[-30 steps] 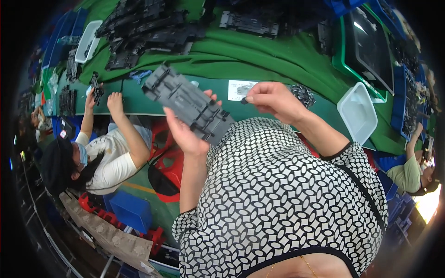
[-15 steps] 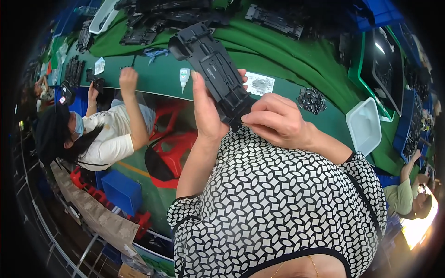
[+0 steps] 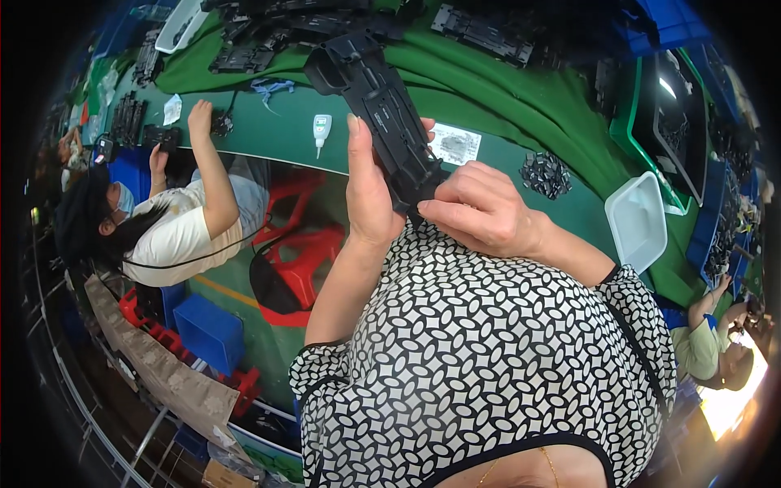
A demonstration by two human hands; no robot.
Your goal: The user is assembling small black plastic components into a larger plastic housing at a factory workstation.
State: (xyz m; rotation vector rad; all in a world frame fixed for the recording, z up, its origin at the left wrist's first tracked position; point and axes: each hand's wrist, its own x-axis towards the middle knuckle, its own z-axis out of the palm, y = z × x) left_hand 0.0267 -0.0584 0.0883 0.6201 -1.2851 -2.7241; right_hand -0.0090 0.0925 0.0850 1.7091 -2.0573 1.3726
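A long black molded plastic housing (image 3: 386, 114) is held up at a tilt in front of my chest, over the bench edge. My left hand (image 3: 374, 195) grips it from the left side, the thumb along the edge and fingertips showing past its right side. At its lower end, my right hand (image 3: 484, 210) has thumb and index finger pinched against the plastic; any small part between them is hidden. Beyond the housing lie a white printed label sheet (image 3: 455, 145) and a small white glue bottle (image 3: 321, 130) with a narrow tip. A pile of small black pieces (image 3: 546, 175) rests to the right.
A white plastic tray (image 3: 636, 224) stands at the right on green cloth (image 3: 521, 106). More black housings (image 3: 480, 34) lie along the back. A co-worker (image 3: 183, 236) sits at the left near a red stool (image 3: 297, 272) and blue bin (image 3: 209, 333). Another person (image 3: 704, 350) works far right.
The housing has tipped slightly, its upper end shifting right. My right hand stays pinched at its lower end. The co-worker at the left has moved a raised hand left and up.
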